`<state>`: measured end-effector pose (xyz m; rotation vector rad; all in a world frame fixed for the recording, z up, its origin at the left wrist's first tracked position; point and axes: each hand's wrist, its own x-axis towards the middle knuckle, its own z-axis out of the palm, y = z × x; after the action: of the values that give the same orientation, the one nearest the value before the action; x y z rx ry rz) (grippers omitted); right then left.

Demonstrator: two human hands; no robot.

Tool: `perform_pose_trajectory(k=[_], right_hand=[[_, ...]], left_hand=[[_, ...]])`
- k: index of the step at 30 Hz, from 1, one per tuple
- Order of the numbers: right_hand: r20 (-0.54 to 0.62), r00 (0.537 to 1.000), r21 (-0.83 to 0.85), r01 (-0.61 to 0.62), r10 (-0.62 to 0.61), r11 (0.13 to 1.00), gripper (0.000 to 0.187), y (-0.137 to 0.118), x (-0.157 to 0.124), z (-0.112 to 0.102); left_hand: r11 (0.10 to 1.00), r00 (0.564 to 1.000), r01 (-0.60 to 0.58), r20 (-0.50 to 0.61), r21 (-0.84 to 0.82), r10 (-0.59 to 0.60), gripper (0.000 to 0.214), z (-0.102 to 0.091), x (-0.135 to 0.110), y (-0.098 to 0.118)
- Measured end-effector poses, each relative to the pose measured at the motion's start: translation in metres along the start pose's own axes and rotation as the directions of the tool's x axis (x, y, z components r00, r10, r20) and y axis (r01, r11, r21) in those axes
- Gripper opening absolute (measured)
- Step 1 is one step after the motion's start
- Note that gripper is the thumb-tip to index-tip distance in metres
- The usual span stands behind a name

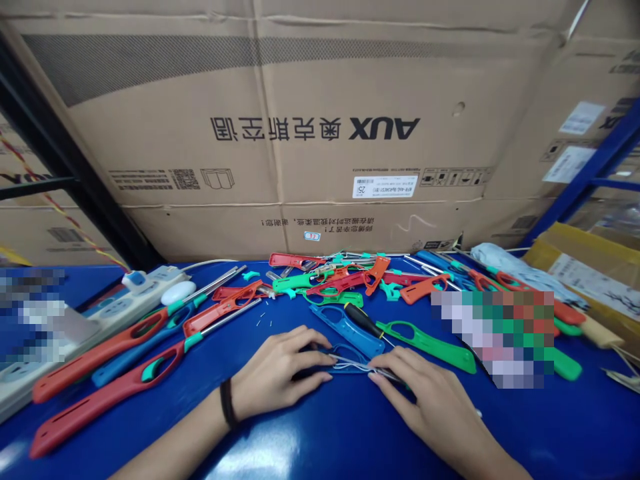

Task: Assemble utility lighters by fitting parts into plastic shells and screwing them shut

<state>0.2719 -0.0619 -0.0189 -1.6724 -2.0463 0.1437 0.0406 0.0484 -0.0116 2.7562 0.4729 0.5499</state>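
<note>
Blue plastic, molded into a small looped half-shell (pixel 350 370), lies between the hands on the glossy blue tabletop (pixel 280 427), its ends hidden by fingers. Thin whitish wires (pixel 349 365) cross it, and a slim dark piece (pixel 393 377) is mostly covered by the right hand (pixel 425 387), whose thumb and forefinger pinch the wires' end. The left hand (pixel 285 363) curls at the shell's other end; whether it grips or merely touches, I cannot tell. Pixelation masks items at right, beside a smooth green plastic half-shell (pixel 433 348).
</note>
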Motion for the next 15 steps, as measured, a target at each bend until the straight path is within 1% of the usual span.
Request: perform_pose_trajectory(k=[3, 5, 10, 13, 15], right_hand=[[0.003, 0.998, -0.085, 0.058, -0.058, 0.995, 0.011, -0.003, 0.006, -0.004], [0.019, 0.997, -0.093, 0.077, -0.076, 0.993, 0.007, -0.008, 0.012, -0.006], [0.08, 0.994, -0.067, 0.086, -0.08, 0.994, 0.003, -0.019, 0.03, -0.005], [0.142, 0.987, -0.011, 0.083, -0.08, 0.997, 0.007, -0.021, 0.039, -0.003], [0.181, 0.98, 0.044, 0.079, -0.086, 0.996, 0.005, -0.02, 0.043, -0.002]], left_hand=[[1.0, 1.0, 0.01, 0.008, -0.01, -0.01, 0.022, 0.001, 0.0, 0.0], [1.0, 1.0, 0.014, 0.009, -0.027, -0.014, 0.022, 0.001, 0.0, 0.0], [0.995, 1.0, 0.03, -0.004, -0.092, -0.031, 0.024, 0.002, 0.0, -0.002], [0.993, 0.999, 0.034, -0.008, -0.116, -0.036, 0.024, 0.003, -0.001, -0.004], [0.992, 0.999, 0.036, -0.011, -0.122, -0.038, 0.024, 0.003, -0.001, -0.005]])
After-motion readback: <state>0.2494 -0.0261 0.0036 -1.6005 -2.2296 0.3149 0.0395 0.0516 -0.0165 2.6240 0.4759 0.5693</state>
